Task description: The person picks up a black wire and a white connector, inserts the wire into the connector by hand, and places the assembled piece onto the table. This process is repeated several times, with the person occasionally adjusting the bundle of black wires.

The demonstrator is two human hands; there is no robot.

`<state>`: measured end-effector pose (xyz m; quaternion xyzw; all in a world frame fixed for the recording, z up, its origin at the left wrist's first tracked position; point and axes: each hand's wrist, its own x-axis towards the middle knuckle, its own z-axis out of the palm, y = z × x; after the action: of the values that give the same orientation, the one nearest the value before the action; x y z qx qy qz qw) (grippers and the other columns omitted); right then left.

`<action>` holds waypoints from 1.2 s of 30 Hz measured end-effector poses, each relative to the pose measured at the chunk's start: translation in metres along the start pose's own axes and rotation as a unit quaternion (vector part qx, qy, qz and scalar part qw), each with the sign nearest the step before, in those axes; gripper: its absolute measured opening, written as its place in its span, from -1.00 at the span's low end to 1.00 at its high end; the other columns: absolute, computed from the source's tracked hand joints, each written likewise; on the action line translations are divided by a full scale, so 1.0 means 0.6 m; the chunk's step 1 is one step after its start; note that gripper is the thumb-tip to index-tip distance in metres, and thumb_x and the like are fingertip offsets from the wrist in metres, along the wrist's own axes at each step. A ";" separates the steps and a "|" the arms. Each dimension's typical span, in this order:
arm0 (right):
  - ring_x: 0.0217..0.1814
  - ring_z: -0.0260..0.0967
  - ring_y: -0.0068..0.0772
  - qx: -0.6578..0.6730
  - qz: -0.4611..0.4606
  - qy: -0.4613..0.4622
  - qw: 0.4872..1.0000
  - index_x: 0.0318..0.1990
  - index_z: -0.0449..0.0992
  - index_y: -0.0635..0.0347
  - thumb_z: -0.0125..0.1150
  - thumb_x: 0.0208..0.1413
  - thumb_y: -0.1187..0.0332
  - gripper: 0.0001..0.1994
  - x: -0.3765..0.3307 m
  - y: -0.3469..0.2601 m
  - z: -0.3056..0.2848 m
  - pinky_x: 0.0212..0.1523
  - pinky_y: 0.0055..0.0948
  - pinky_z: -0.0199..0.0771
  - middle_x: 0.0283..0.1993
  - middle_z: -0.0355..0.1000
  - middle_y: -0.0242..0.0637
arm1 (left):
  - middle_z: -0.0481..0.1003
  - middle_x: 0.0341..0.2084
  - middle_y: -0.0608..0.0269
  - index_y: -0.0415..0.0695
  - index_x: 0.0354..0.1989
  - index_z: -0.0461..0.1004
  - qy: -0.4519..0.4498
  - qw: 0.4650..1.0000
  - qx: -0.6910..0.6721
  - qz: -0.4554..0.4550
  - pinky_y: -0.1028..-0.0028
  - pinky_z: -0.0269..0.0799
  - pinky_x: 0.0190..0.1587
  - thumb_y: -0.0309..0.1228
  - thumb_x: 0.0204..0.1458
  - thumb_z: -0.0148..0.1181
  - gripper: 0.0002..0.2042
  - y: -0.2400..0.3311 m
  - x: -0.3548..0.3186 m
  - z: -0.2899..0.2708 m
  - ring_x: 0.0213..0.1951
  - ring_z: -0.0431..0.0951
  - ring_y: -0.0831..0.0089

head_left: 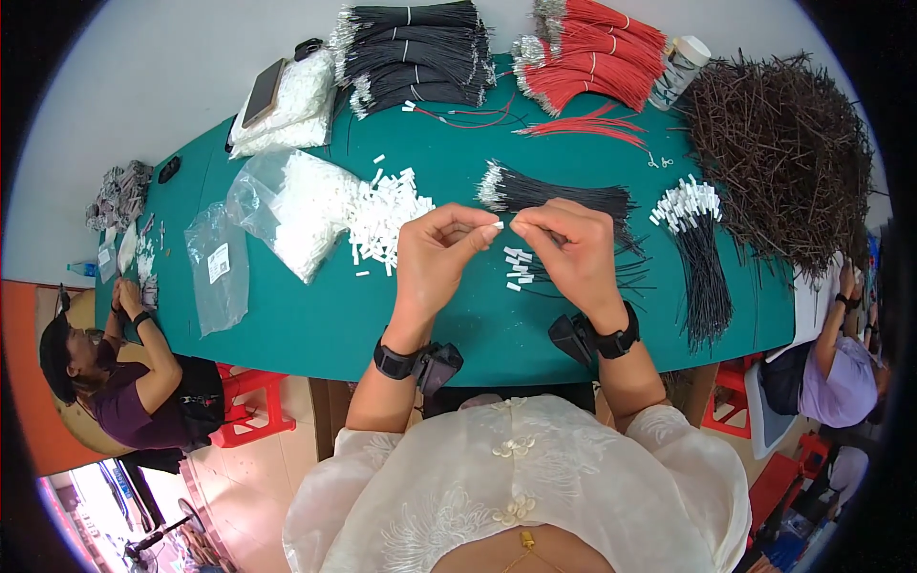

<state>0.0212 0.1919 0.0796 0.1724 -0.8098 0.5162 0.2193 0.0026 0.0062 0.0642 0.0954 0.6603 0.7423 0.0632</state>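
My left hand is closed in a pinch on a small white plastic connector housing. Just to the right, my right hand pinches with thumb and forefinger; what lies between those fingertips is too small to make out. The two sets of fingertips almost meet above the green table. Behind my right hand lies a bundle of black wires with pale terminals at the left end. Below the fingertips are several white housings on loose black wires. A heap of loose white housings spreads left of my left hand.
The green table carries an open bag of housings, black wire bundles, red wire bundles, a clear jar and a big dark-brown tangled pile. Housed black wires lie right. Other people sit at both ends.
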 end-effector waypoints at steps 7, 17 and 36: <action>-0.56 0.30 -0.54 0.001 0.011 -0.002 1.000 -0.31 0.66 0.30 0.38 -0.01 0.55 -0.91 -0.003 -0.001 0.000 -0.56 -0.54 0.18 -0.51 0.50 -0.29 | 0.61 -0.46 0.29 -0.30 -0.22 0.62 0.001 0.999 -0.032 -0.003 0.65 0.46 -0.31 -0.57 0.08 0.33 -0.88 -0.011 0.000 0.003 -0.40 0.55 0.65; -0.50 0.39 -0.35 -0.096 0.059 -0.098 0.989 -0.35 0.63 0.29 0.37 -0.03 0.54 -0.93 -0.020 0.033 -0.043 -0.48 -0.37 0.33 -0.49 0.51 -0.23 | 0.62 -0.43 0.24 -0.15 -0.30 0.66 0.015 0.918 0.378 0.120 0.43 0.49 -0.21 -0.58 -0.12 0.39 -0.83 0.005 0.013 -0.093 -0.31 0.58 0.30; -0.26 0.44 -0.06 -0.296 0.020 -0.133 0.946 -0.39 0.59 0.28 0.39 -0.11 0.51 -0.89 0.014 0.164 -0.022 -0.20 -0.17 0.43 -0.38 0.49 -0.20 | 0.55 -0.37 0.21 -0.19 -0.26 0.60 -0.051 0.920 0.381 0.074 0.43 0.48 -0.17 -0.58 -0.05 0.35 -0.84 -0.034 0.002 -0.086 -0.30 0.53 0.36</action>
<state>-0.0335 0.2434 0.0144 0.1505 -0.9513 0.2297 0.1400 -0.0109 -0.0407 0.0385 0.1988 0.8799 0.4316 0.0005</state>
